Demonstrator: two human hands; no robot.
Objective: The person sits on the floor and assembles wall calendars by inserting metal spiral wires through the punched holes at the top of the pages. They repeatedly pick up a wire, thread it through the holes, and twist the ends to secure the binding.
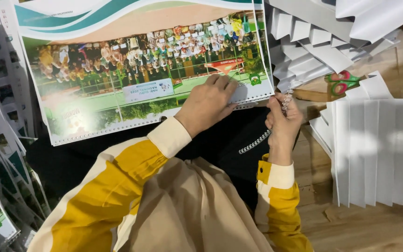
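No packages, labels, signs or screens in view; only printed calendar sheets (145,65) and folded white paper (378,149).

Wooden floor (374,224) bears folded white paper stacks (378,149) and scissors (343,81).

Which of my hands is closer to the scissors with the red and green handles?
Right. Your right hand, holding the wire coil, is just left of the scissors; your left hand presses on the printed sheet, farther left.
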